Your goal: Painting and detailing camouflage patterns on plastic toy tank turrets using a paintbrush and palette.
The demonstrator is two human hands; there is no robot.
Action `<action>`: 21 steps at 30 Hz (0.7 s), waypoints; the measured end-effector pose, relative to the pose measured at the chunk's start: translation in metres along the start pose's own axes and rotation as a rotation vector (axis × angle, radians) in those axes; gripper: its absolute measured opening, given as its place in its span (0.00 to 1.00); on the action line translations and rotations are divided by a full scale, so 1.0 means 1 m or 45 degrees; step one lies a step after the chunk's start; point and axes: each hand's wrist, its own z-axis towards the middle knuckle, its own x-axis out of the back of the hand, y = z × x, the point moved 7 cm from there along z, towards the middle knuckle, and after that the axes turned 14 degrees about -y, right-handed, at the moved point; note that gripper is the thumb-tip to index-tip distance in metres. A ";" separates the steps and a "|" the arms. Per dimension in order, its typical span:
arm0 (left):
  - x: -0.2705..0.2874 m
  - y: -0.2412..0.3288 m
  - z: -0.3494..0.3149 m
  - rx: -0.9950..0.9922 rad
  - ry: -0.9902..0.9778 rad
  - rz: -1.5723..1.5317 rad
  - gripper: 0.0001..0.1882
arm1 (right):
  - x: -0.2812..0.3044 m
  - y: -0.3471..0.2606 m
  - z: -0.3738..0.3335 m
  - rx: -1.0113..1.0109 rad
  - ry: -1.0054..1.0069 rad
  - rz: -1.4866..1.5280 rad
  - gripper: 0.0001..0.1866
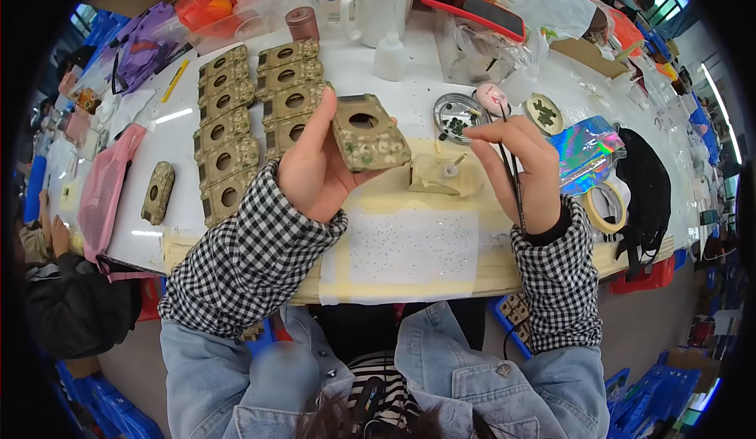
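My left hand [311,167] grips a camouflage-patterned casing [370,141] with a round dark hole, tilted up above the table. In my right hand [531,163], black tweezers [513,167] lie across the palm, while the thumb and forefinger reach out apart with nothing visible between them. Between the hands is a block wrapped in yellowish tape [441,177], with a small white nozzle-like piece on top. Just beyond the right fingertips stands a round clear dish [453,108] with small dark green bits. A second round dish [543,114] with green pieces is beside it.
Rows of similar camouflage casings [224,128] stand at left, with one lone casing [158,192] farther left. A white sheet with specks [413,254] lies in front. Tape roll [605,207], black bag [646,187], white mug [378,14] and red-cased phone [472,10] surround the work area.
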 end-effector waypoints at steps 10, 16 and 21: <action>0.004 0.000 -0.006 0.025 0.074 -0.086 0.26 | -0.011 0.004 0.002 -0.032 -0.158 0.030 0.08; 0.002 -0.002 -0.008 0.049 0.086 -0.091 0.26 | -0.013 0.003 0.003 -0.027 -0.126 0.036 0.06; 0.000 -0.005 -0.007 0.077 0.043 -0.085 0.25 | -0.010 -0.001 0.003 -0.040 -0.116 0.043 0.06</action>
